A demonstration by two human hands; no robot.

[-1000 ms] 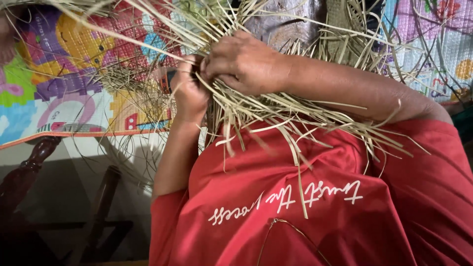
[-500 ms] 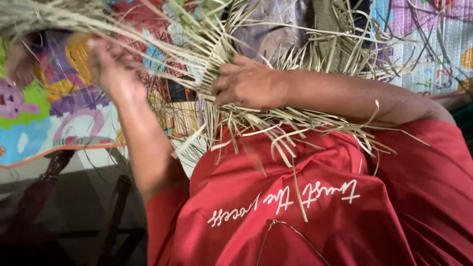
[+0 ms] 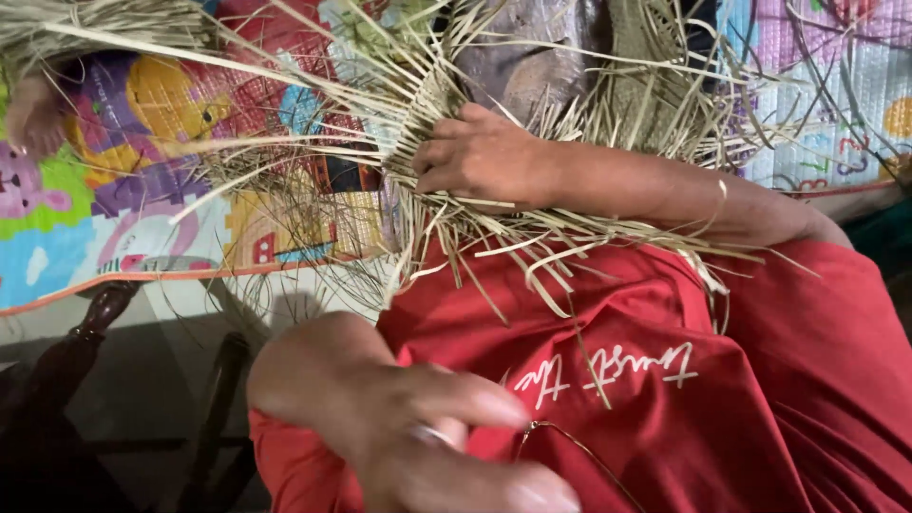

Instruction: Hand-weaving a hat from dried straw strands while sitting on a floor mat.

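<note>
The right hand [image 3: 480, 157] pins the half-woven straw mat [image 3: 418, 104] against the lap, fingers curled closed over the strands at 12 o'clock. The left hand [image 3: 408, 427], which gripped the straw beside the right one second ago, has pulled back to 6 o'clock over the red shirt [image 3: 665, 380], blurred, fingers loosely spread and empty. Weaving is paused; only one hand steadies the straw. A colourful play mat [image 3: 114, 190] lies at 10 o'clock.

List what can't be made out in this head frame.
- Left hand: motion-blurred, cut off by the bottom edge; grip unclear.
- Right hand: fingertips buried in straw weave.
- Mat: pattern partly hidden by straw.
- Weave's top: cut off by the upper edge.
</note>
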